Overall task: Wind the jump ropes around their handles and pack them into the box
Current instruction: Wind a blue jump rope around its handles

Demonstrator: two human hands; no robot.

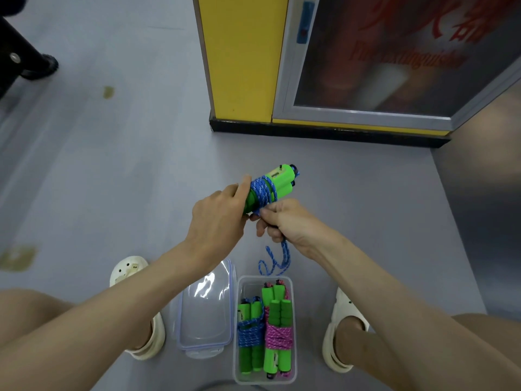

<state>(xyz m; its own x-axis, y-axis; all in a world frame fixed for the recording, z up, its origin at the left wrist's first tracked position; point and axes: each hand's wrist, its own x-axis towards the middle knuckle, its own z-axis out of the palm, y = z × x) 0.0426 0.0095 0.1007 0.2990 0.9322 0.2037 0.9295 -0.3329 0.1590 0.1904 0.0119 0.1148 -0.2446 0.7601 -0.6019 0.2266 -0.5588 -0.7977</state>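
Two green handles (279, 183) hung above the box (264, 277), left hand (217, 218) gripping their lower end, right hand (284, 224) pinching the blue rope (263, 194) at the wraps; light, limp cord, probably best held taut near the coil.

We lose the near ends of the green handles (284, 177) under the left hand (217, 218), and a stretch of blue rope (263, 193) inside the right hand (284, 224). Their label (275, 174) is unreadably small. The cabinet glass (394, 66) is blurred and cropped.
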